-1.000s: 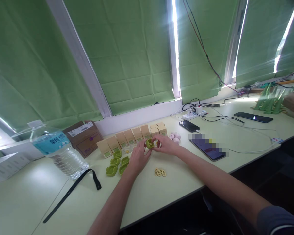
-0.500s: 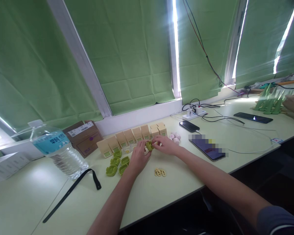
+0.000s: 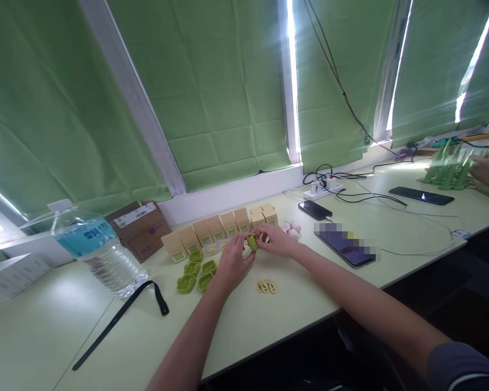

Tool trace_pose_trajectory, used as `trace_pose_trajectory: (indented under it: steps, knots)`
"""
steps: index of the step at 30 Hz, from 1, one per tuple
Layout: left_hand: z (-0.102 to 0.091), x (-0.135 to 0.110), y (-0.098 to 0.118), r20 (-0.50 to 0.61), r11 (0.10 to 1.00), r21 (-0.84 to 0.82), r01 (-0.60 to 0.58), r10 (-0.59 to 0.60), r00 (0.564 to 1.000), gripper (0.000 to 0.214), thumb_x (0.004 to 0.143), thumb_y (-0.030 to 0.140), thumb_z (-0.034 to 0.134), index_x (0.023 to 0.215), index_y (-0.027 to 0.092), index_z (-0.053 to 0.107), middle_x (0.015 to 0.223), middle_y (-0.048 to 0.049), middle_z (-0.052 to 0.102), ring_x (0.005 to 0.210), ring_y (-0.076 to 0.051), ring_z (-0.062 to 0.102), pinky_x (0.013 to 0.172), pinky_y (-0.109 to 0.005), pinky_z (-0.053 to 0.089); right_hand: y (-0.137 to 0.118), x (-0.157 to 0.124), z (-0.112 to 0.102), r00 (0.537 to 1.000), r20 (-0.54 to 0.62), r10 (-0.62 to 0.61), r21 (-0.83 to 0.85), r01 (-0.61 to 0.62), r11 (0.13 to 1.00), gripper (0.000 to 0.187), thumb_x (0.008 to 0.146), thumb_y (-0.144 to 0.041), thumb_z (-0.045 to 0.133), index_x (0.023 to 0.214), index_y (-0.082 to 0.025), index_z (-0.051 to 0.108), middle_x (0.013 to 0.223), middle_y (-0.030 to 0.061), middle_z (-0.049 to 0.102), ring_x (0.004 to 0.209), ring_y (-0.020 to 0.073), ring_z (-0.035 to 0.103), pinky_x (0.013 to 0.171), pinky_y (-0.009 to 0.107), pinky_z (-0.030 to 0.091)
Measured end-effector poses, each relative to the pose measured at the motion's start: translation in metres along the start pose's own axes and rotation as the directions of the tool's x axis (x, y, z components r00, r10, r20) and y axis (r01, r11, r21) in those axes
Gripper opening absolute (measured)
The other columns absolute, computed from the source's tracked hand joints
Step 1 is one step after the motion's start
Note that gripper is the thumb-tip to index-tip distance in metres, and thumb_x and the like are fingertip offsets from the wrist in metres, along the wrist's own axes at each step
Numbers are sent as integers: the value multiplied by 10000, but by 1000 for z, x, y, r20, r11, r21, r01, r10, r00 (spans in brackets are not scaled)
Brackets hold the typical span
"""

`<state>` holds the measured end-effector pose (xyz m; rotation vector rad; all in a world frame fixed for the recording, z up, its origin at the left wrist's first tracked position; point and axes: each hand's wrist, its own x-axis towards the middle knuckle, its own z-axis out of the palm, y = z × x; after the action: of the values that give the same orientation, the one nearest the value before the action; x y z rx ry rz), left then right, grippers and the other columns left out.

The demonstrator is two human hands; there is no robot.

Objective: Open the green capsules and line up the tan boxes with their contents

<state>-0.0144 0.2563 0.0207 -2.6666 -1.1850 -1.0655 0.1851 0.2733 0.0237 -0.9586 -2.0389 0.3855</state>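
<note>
Yellow loops [image 3: 264, 288] lie on the near side of the fingers [image 3: 239, 239]; green cups [image 3: 192, 269] sit left of them, maybe for easy reach. The left hand [image 3: 233, 259] and right hand [image 3: 275, 241] both pinch another cup [image 3: 252, 243] between fingertips (two hands likely keep it steady). Just beyond, tan boxes [image 3: 215, 227] stand in a row.

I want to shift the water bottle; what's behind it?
A green blind and, partly, a brown cardboard box. Anything directly behind the blue label of the water bottle is hidden.
</note>
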Motion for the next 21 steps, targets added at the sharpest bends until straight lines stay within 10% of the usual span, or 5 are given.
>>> trace_pose_trajectory:
  steps: [21]
  knots:
    - [-7,-3,-5,-30,986,29,164,-164,986,466,767,69,520,1202,235,497,1119,-64,614,859,-196,611,810,-354,486,-2,-2,-13,996,-1,84,83,-83,993,82,858,-256,604,850,-178,630,878,27,687,722,135,606,648,245,443]
